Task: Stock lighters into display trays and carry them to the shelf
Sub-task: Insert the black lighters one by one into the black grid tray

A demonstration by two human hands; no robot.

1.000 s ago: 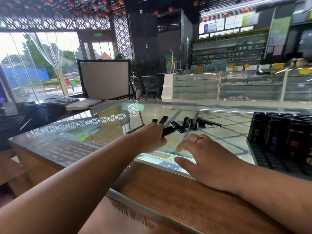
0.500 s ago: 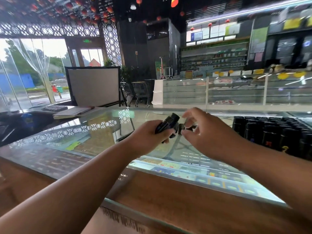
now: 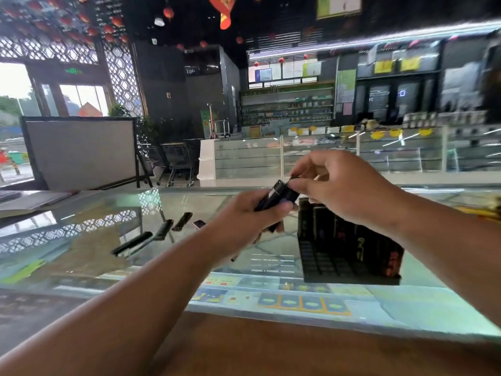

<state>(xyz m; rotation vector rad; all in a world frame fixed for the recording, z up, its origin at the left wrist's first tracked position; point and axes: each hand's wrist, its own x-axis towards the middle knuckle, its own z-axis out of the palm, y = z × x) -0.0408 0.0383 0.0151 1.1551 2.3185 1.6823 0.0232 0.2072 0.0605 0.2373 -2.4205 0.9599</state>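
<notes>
- Now the left hand (image 3: pixel 244 215) is raised off the glass counter (image 3: pixel 81 240), where it lay a second ago; its fingers curl round a bunch of black lighters (image 3: pixel 279 196).
- Likewise the right hand (image 3: pixel 341 185), earlier flat on the glass, pinches the top of one lighter in that bunch between thumb and forefinger.
- Just below the right fingers stands the display tray (image 3: pixel 311 256), partly filled; its front slots appear vacant.
- Left of the left fingers, loose lighters (image 3: pixel 162 230) remain on the glass.
- Inference: one handful is gathered, and slotting lighters singly into the tray comes next.
</notes>
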